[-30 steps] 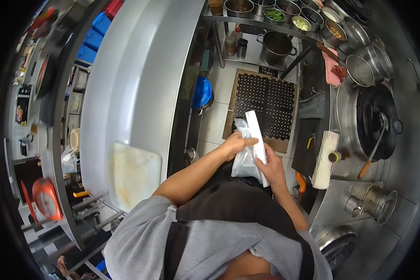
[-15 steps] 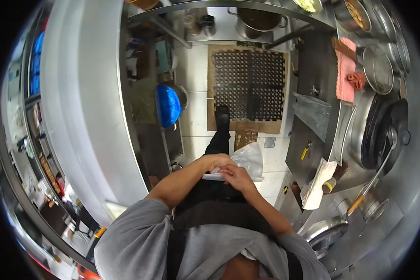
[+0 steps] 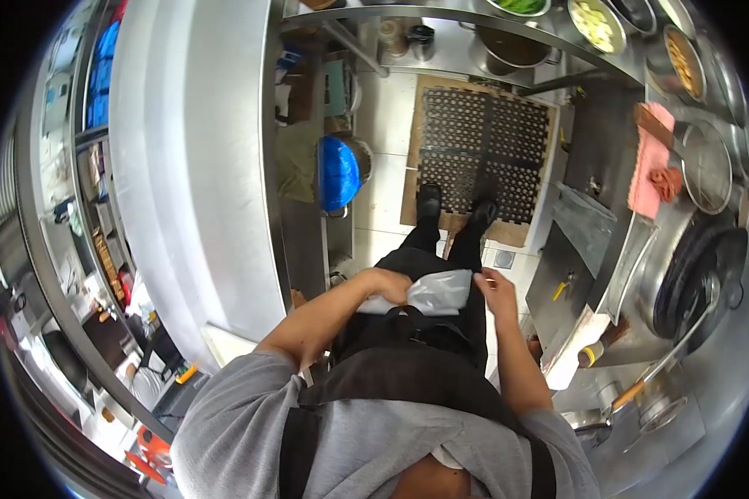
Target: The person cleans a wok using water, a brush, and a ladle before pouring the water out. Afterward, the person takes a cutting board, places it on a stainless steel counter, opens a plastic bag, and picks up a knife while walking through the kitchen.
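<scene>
Head view: before our black apron, our left hand is closed on the left end of the white plastic bag. Our right hand is just beside the bag's right end, its fingers loosely bent and slightly apart. Beyond the bag, our black shoes stand on the perforated mat; farther left of the bag we see a blue round container. Farthest beyond the bag, a metal pot sits on a low shelf.

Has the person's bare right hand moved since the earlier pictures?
Yes, rightward. One picture earlier, the right hand was left of the small square grey floor drain; now it appears just below it.
</scene>
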The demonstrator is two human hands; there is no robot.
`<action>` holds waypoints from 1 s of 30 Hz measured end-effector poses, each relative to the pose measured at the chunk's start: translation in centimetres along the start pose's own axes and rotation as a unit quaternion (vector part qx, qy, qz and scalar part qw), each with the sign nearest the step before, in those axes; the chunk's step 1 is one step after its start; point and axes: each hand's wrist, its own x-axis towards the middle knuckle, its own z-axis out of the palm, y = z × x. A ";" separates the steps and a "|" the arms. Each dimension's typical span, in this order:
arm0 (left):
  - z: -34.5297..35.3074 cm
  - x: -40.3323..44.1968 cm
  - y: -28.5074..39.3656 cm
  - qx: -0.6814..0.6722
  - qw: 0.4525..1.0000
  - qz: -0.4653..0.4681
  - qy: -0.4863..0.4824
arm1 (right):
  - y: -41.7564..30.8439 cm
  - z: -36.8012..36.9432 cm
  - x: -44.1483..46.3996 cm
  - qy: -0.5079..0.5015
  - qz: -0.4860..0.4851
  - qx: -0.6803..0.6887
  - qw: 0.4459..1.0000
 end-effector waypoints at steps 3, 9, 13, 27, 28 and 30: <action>-2.4 -1.1 -5.6 -0.143 0.942 -0.111 0.283 | 3.5 -1.4 2.8 0.026 0.023 0.017 0.999; -10.1 -2.2 -21.6 -0.167 0.550 -0.392 0.718 | 7.9 -3.6 1.5 0.021 0.027 -0.088 0.996; -13.8 -4.0 -27.1 -0.150 0.459 -0.410 0.774 | 12.7 -4.0 -1.5 -0.001 0.070 -0.111 0.991; -15.5 0.2 -20.5 -0.054 0.555 -0.419 0.717 | 12.8 -3.7 -5.0 0.031 0.139 0.006 0.990; -15.5 0.2 -20.7 -0.069 0.575 -0.425 0.696 | 13.1 -3.5 -5.0 0.025 0.138 0.001 0.990; -14.1 1.0 -21.4 -0.072 0.567 -0.437 0.694 | 12.9 -3.3 -5.2 0.023 0.132 -0.009 0.991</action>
